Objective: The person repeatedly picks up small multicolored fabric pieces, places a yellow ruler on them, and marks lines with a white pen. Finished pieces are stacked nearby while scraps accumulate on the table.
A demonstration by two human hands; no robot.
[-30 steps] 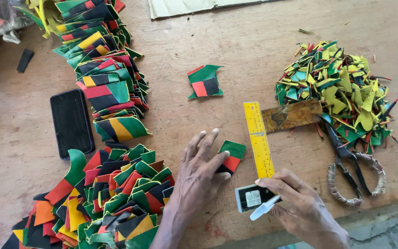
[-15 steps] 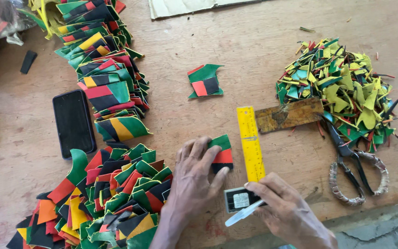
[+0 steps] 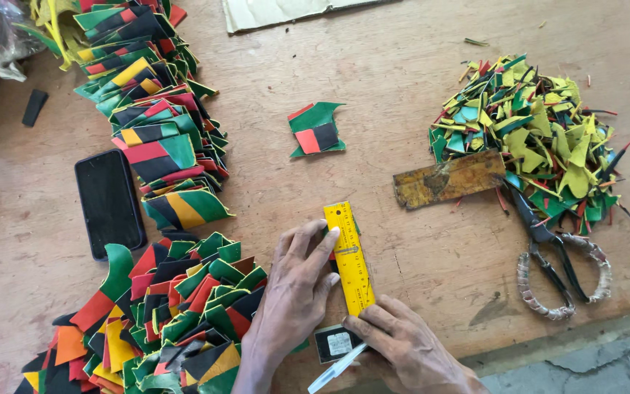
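Note:
My left hand (image 3: pixel 293 295) lies flat on the wooden table (image 3: pixel 417 241), fingers spread. Its index fingertip and thumb rest on the left edge of a yellow ruler (image 3: pixel 349 257), which lies lengthwise away from me. A sliver of a green piece (image 3: pixel 358 225) shows beside the ruler's far end; the rest is hidden under hand and ruler. My right hand (image 3: pixel 406 346) sits at the ruler's near end, fingers curled around a white pen (image 3: pixel 335 369). A small black block with a white label (image 3: pixel 335 343) lies just under that hand.
Heaps of green, red, black and yellow patchwork pieces (image 3: pixel 176 314) lie at the near left and in a row (image 3: pixel 151 124) toward the far left. A black phone (image 3: pixel 109 202) lies between them. One single piece (image 3: pixel 316 130), a scrap pile (image 3: pixel 530 135), a rusty metal strip (image 3: pixel 450 179) and scissors (image 3: pixel 552 255) lie further out.
The ruler has slid left over the green-and-red piece, which my left hand and the ruler now cover. My right hand followed at the ruler's near end.

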